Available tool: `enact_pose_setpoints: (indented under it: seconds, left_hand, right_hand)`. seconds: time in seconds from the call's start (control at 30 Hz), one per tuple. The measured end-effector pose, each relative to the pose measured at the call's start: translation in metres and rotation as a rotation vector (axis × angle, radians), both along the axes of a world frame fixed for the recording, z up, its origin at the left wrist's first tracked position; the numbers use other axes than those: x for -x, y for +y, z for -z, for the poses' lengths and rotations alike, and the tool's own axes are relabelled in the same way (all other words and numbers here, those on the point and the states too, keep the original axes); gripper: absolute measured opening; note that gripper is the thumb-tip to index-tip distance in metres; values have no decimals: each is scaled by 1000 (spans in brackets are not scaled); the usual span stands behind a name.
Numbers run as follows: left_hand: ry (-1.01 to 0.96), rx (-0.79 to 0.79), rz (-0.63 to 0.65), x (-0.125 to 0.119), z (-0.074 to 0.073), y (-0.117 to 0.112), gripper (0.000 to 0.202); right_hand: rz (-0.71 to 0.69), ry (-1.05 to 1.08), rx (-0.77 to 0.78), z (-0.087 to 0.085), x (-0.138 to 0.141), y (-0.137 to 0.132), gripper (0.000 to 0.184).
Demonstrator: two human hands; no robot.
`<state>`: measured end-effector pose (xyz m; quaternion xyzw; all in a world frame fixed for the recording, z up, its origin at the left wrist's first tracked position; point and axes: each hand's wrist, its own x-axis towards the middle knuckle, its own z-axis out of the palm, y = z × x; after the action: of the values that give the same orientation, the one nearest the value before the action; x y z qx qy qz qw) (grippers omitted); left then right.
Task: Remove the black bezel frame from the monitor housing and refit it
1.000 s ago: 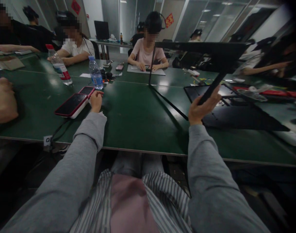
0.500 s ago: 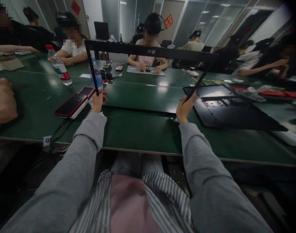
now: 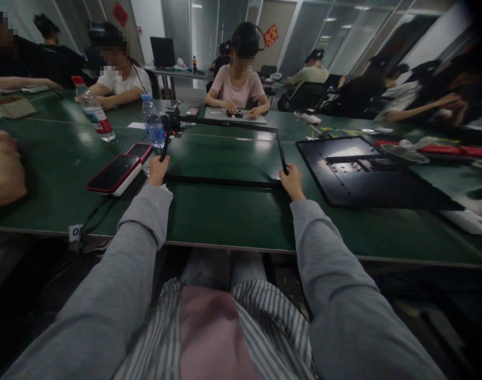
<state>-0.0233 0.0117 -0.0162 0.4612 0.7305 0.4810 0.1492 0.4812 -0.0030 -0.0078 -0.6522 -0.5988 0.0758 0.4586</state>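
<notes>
A thin black monitor bezel (image 3: 225, 182), an open rectangular frame, is held over the green table (image 3: 229, 219). My left hand (image 3: 158, 170) is closed around its left side, and my right hand (image 3: 291, 181) grips the right side. Its near edge runs between my hands, low over the tabletop; the far edge appears tilted away from me. To the right of my right hand lies a black monitor panel (image 3: 363, 182). A phone in a red-rimmed case (image 3: 116, 171) rests left of my left hand, with another phone (image 3: 141, 150) behind it.
Beyond my left hand stand a blue-capped water bottle (image 3: 153, 124) and a red-capped bottle (image 3: 96, 113). A co-worker's hand (image 3: 6, 169) is at the left edge. Across the table another person (image 3: 239, 84) handles small parts. Red items and clear plastic (image 3: 407, 150) lie at the right.
The bezel's far edge has swung down from raised to near the table, and its right side now slants the other way. My right hand has shifted slightly left and down.
</notes>
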Motion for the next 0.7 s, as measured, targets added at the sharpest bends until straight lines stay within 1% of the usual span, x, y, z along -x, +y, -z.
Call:
enact_pose_setpoints:
  seconds: [0.13,0.23,0.3,0.43,0.5,0.6,0.7]
  left_hand:
    - [-42,-22,17,1,2,1,23]
    - [-53,-32,30,0,1,0,19]
    - [-79,-33,37,-1,0,-1,18]
    - [-199,-66,49,-4,-3,-3,19]
    - [-246,-87,53,-5,-4,-4,20]
    - [-269,-96,58,-6,-5,-5,21]
    - [-280,-103,77,-6,-8,-6,25]
  right_hand:
    - [-19,5,-20,-4,3,-4,48]
    - [-42,-21,-40,1,0,1,50]
    - [-37,-16,-27,7,-5,7,51]
    - [11,23,45,17,-13,21,56]
    - [13,33,52,20,-15,24,57]
    - [-11,44,34,22,-15,26,56]
    - [-32,42,30,20,-13,24,55]
